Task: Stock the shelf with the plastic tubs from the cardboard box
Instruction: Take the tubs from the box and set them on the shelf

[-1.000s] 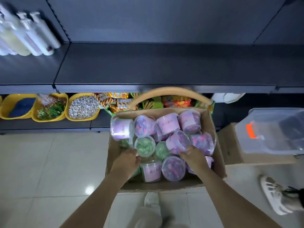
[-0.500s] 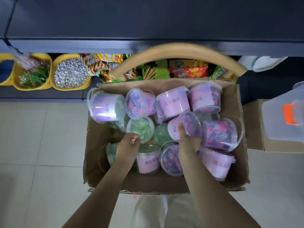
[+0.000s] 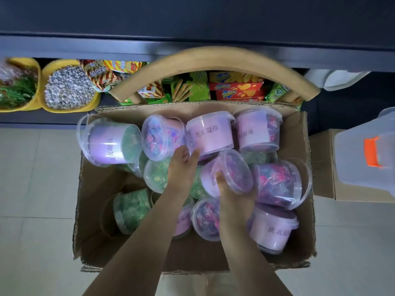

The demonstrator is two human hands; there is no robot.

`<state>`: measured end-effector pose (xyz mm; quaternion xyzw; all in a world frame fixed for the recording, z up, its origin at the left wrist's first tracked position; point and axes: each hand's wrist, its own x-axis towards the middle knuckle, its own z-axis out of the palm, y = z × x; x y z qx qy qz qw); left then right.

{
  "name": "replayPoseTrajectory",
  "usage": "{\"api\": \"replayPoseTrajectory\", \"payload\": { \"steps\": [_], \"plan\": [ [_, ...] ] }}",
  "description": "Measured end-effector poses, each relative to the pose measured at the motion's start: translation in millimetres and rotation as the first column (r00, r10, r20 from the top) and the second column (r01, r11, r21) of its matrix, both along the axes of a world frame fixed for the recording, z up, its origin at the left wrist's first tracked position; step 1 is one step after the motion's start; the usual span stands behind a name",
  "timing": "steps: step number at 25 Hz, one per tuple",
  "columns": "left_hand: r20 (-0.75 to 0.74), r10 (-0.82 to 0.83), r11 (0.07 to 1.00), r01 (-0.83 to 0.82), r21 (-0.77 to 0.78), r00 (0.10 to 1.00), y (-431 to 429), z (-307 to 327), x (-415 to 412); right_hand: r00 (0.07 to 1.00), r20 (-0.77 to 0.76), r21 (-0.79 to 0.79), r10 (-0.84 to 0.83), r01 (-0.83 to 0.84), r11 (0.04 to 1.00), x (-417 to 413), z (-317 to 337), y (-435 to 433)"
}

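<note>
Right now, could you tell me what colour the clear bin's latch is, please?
Orange; the latch shows best in the head view.

- Cardboard box (image 3: 96,210) sits centre, with tubs (image 3: 210,135) piled inside.
- Shelf (image 3: 192,48) runs beyond it.
- Bowls (image 3: 97,101) sit far left.
- Bin (image 3: 359,167) rests on a carton (image 3: 320,163), right.

A pink-labelled tub (image 3: 210,135) at the cardboard box's (image 3: 96,210) far edge reads "洗衣凝珠". Its right neighbour tub (image 3: 255,133) shows only "凝珠". The near-right corner tub (image 3: 275,230) shows "洗衣", the rest blurred. Red snack boxes (image 3: 235,91) on the lower shelf (image 3: 42,119) carry a logo reading roughly "Zecheese".
</note>
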<state>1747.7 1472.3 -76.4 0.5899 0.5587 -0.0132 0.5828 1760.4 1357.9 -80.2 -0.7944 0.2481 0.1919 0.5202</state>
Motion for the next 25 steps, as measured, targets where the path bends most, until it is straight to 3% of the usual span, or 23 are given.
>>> {"api": "replayPoseTrajectory", "payload": {
  "steps": [6,14,19,23,25],
  "plan": [
    [0.041,0.090,0.978,-0.080,-0.193,0.995,7,-1,45,0.982,-0.066,0.068,0.175,-0.170,0.983,21,21,-28],
    [-0.042,-0.005,0.996,0.002,-0.089,0.999,18,-5,54,0.989,0.025,0.135,0.145,-0.147,0.980,7,33,-37],
    [0.053,0.032,0.993,-0.025,-0.117,0.998,16,18,13,0.983,0.094,0.219,0.158,-0.175,0.960,6,58,-53],
    [0.088,0.039,0.993,-0.029,-0.110,0.995,20,50,-19,0.955,0.227,0.178,0.193,-0.235,0.955,15,89,-71],
    [0.173,0.049,0.990,-0.025,-0.137,0.984,23,74,-35,0.951,0.257,0.201,0.173,-0.227,0.953,18,108,-74]
  ]
}}
